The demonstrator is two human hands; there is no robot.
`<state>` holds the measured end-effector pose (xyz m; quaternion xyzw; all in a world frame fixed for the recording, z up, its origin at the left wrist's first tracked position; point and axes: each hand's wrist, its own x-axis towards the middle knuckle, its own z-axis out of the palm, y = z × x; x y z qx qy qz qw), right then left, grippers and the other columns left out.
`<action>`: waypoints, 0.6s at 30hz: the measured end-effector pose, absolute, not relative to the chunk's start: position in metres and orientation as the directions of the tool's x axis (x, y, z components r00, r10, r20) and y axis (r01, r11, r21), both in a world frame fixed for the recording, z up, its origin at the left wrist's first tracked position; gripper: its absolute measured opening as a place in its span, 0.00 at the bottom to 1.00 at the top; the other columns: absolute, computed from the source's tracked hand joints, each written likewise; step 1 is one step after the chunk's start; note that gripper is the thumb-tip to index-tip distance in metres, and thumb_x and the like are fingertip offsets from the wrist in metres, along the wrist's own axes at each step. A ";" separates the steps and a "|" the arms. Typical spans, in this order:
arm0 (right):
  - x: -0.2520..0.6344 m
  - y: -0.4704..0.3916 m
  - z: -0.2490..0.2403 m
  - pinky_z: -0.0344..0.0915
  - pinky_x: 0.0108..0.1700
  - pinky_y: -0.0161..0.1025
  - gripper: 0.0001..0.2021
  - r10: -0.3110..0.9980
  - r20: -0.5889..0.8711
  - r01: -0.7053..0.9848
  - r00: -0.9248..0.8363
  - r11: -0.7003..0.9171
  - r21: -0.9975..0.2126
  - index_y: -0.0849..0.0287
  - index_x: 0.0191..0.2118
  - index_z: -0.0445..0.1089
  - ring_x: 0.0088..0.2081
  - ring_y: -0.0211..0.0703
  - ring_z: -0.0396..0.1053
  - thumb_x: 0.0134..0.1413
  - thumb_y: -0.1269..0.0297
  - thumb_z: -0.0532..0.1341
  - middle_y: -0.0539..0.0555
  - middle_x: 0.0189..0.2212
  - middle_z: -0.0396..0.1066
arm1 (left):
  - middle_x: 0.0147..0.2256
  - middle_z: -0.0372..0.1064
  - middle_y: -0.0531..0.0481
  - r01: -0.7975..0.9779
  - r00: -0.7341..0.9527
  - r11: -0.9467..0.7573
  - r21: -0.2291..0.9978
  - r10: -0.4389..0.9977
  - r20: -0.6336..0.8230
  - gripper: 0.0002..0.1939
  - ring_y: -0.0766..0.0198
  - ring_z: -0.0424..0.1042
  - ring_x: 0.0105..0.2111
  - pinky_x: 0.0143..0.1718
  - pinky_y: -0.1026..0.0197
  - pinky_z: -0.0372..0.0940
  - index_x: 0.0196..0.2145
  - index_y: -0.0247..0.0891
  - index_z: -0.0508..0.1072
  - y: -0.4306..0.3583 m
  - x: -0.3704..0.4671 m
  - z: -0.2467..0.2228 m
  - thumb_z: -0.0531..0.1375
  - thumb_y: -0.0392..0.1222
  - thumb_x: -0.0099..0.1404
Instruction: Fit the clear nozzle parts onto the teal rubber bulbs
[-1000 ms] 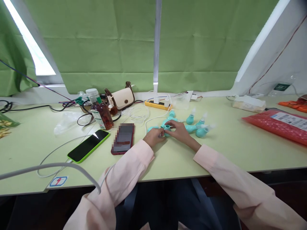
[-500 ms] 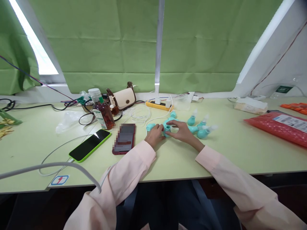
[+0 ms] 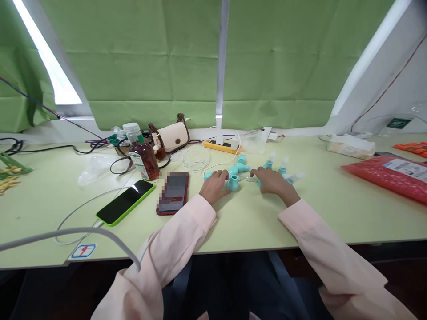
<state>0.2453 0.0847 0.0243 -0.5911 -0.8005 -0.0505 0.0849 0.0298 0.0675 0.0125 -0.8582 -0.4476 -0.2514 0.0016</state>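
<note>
Since the earlier frame, the right hand (image 3: 275, 183) has left the near bulb (image 3: 232, 182) and shifted right to the other pieces; the left hand (image 3: 214, 186) has stayed about where it was.

In the head view, the near bulb stands on the surface (image 3: 240, 222) with its open mouth up, just right of the left hand. That hand is loosely curled, fingers bent; whether it grips the bulb I cannot tell. The right hand is half closed, palm down, its fingertips at a clear tip (image 3: 250, 178); whether it has hold of it I cannot tell.

Just beyond the near bulb lies a turquoise tube (image 3: 238, 168), with a small cap (image 3: 241, 158) on its far side. Three tipped bulbs (image 3: 283, 166) lie around the far and right sides of the right hand, partly hidden by it.

Left of the hands are a red phone (image 3: 173, 192), a green phone (image 3: 125, 203) and, farther off, a bottle (image 3: 143, 158). A power strip (image 3: 223, 146) lies at the far side, a red parcel (image 3: 388, 175) well to the right.
</note>
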 end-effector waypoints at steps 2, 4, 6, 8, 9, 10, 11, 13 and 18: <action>0.245 0.085 0.025 0.49 0.23 0.31 0.22 0.944 0.195 0.962 -0.266 0.272 -0.007 0.57 0.37 0.64 0.33 0.45 0.63 0.29 0.81 0.55 0.53 0.31 0.66 | 0.34 0.61 0.50 0.767 0.472 -0.606 0.211 0.756 0.453 0.17 0.58 0.62 0.36 0.29 0.61 0.59 0.33 0.40 0.57 0.066 0.029 0.015 0.59 0.44 0.47; 0.244 0.084 0.028 0.50 0.23 0.32 0.20 0.939 0.233 0.965 -0.253 0.262 -0.008 0.57 0.37 0.64 0.32 0.44 0.63 0.32 0.80 0.55 0.53 0.30 0.66 | 0.34 0.61 0.50 0.763 0.470 -0.613 0.203 0.743 0.477 0.18 0.58 0.61 0.36 0.30 0.60 0.59 0.33 0.40 0.58 0.063 0.030 0.018 0.60 0.45 0.46; 0.240 0.083 0.033 0.52 0.25 0.33 0.17 0.926 0.297 0.968 -0.235 0.250 -0.012 0.57 0.38 0.63 0.34 0.45 0.63 0.37 0.75 0.56 0.54 0.33 0.66 | 0.33 0.61 0.49 0.759 0.463 -0.621 0.197 0.727 0.507 0.17 0.58 0.61 0.35 0.32 0.59 0.59 0.32 0.39 0.59 0.061 0.030 0.021 0.59 0.46 0.45; 0.233 0.081 0.038 0.56 0.28 0.36 0.14 0.884 0.421 0.968 -0.202 0.247 -0.054 0.58 0.39 0.61 0.37 0.46 0.62 0.41 0.69 0.55 0.55 0.37 0.64 | 0.33 0.61 0.49 0.757 0.446 -0.623 0.196 0.712 0.541 0.16 0.57 0.60 0.35 0.34 0.59 0.58 0.32 0.39 0.59 0.058 0.030 0.024 0.58 0.46 0.46; 0.229 0.079 0.040 0.58 0.30 0.37 0.13 0.834 0.521 0.954 -0.180 0.277 -0.113 0.58 0.39 0.61 0.38 0.46 0.62 0.43 0.67 0.55 0.55 0.38 0.63 | 0.33 0.61 0.48 0.757 0.433 -0.622 0.200 0.707 0.560 0.15 0.57 0.60 0.35 0.34 0.59 0.58 0.32 0.38 0.60 0.056 0.030 0.025 0.58 0.46 0.47; 0.224 0.077 0.041 0.60 0.32 0.38 0.13 0.761 0.634 0.922 -0.139 0.334 -0.198 0.59 0.39 0.60 0.39 0.45 0.61 0.44 0.65 0.56 0.56 0.38 0.62 | 0.32 0.60 0.48 0.758 0.416 -0.619 0.206 0.702 0.578 0.14 0.58 0.60 0.35 0.34 0.59 0.58 0.32 0.38 0.60 0.055 0.030 0.027 0.57 0.45 0.47; 0.219 0.075 0.042 0.61 0.33 0.38 0.13 0.673 0.736 0.859 -0.072 0.417 -0.297 0.59 0.38 0.60 0.39 0.44 0.61 0.43 0.63 0.56 0.55 0.38 0.61 | 0.32 0.60 0.48 0.758 0.397 -0.615 0.216 0.699 0.595 0.13 0.58 0.60 0.35 0.34 0.59 0.57 0.32 0.38 0.60 0.054 0.029 0.028 0.56 0.45 0.49; 0.211 0.072 0.042 0.64 0.33 0.36 0.14 0.542 0.831 0.638 0.122 0.599 -0.484 0.59 0.37 0.60 0.37 0.41 0.62 0.41 0.61 0.59 0.54 0.36 0.60 | 0.32 0.60 0.47 0.759 0.349 -0.603 0.246 0.695 0.629 0.10 0.58 0.60 0.35 0.34 0.59 0.57 0.32 0.37 0.61 0.053 0.028 0.030 0.53 0.43 0.52; 0.199 0.069 0.038 0.67 0.29 0.36 0.14 0.787 0.570 -0.031 0.236 0.592 -0.805 0.57 0.36 0.63 0.30 0.36 0.63 0.41 0.58 0.60 0.51 0.33 0.61 | 0.31 0.62 0.47 0.725 0.289 -0.614 0.314 0.684 0.670 0.12 0.60 0.59 0.34 0.36 0.59 0.56 0.34 0.36 0.61 0.049 0.026 0.034 0.49 0.46 0.58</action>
